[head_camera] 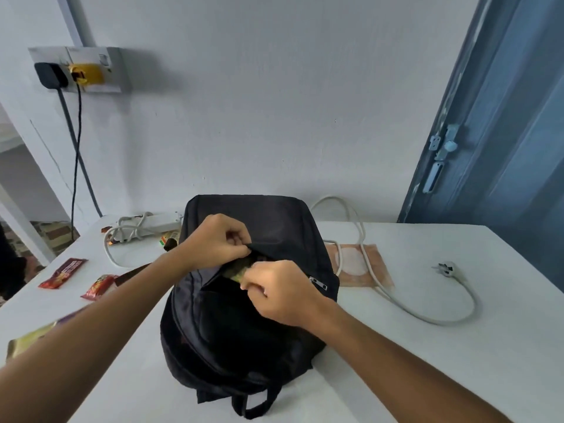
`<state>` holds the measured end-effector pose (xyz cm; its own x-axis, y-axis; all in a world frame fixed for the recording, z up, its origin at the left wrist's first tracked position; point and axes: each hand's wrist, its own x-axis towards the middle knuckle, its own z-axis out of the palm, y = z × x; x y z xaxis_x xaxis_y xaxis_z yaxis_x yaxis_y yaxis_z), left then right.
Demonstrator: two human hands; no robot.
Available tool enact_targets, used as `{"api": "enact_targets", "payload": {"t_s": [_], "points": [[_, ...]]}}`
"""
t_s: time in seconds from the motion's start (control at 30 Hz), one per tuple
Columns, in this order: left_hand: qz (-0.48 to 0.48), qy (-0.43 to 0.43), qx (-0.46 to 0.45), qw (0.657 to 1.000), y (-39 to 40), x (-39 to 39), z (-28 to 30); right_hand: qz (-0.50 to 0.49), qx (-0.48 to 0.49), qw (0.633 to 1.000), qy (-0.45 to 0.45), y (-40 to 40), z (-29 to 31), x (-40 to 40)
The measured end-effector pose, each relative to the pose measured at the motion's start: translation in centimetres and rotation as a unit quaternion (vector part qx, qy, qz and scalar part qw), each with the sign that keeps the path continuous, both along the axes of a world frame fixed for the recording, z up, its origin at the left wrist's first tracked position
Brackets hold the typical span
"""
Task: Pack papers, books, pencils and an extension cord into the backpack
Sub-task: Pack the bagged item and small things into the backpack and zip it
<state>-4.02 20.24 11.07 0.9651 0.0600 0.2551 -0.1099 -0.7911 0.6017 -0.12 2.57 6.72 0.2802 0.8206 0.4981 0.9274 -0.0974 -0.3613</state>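
My left hand [218, 242] is pinching the backpack [244, 315] pocket's flap open mid-table; my right hand [276, 290] is gripping a greenish item [239, 271], feeding it in. Judged partway: the extension cord [396, 300] is lying unpacked at right.

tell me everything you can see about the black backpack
The black backpack lies on the white table, looks like soft matte fabric, and has its carry loop toward the camera. One pocket is open. The left hand pinches the opening's upper edge; the right hand holds a greenish item at its mouth. A zip pull shows beside the right hand.
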Motion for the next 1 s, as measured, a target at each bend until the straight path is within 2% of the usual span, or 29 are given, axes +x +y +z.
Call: {"api": "enact_targets", "payload": {"t_s": [0.07, 0.13, 0.2, 0.27, 0.4, 0.6, 0.83, 1.0], "points": [[-0.012, 0.003, 0.023, 1.0, -0.3, 0.5, -0.9, -0.049, 0.142, 0.989, 0.003, -2.4, 0.1, 1.9], [-0.03, 0.014, 0.049, 0.998, -0.6, 1.0, -2.0, -0.177, 0.176, 0.968, 0.009, -4.6, -0.5, 5.1], [-0.041, 0.025, 0.059, 0.997, -0.9, 1.3, -2.8, -0.327, 0.069, 0.942, 0.042, -6.9, -1.7, 8.3], [-0.051, 0.032, 0.074, 0.995, -1.3, 1.8, -3.5, -0.402, -0.08, 0.909, 0.08, -9.0, -3.9, 10.1], [-0.066, 0.05, 0.095, 0.992, -1.9, 2.8, -4.3, -0.435, -0.205, 0.873, 0.085, -11.3, -7.6, 10.1], [-0.084, 0.062, 0.129, 0.986, -2.4, 4.1, -4.8, -0.502, -0.24, 0.828, 0.077, -11.9, -7.2, 10.9], [-0.082, 0.124, 0.128, 0.981, -2.8, 5.5, -6.0, -0.506, -0.178, 0.834, 0.131, -12.3, -8.2, 13.2], [-0.071, 0.138, 0.115, 0.981, -2.7, 5.8, -6.3, -0.536, -0.161, 0.798, 0.225, -11.7, -8.6, 16.1]]}}
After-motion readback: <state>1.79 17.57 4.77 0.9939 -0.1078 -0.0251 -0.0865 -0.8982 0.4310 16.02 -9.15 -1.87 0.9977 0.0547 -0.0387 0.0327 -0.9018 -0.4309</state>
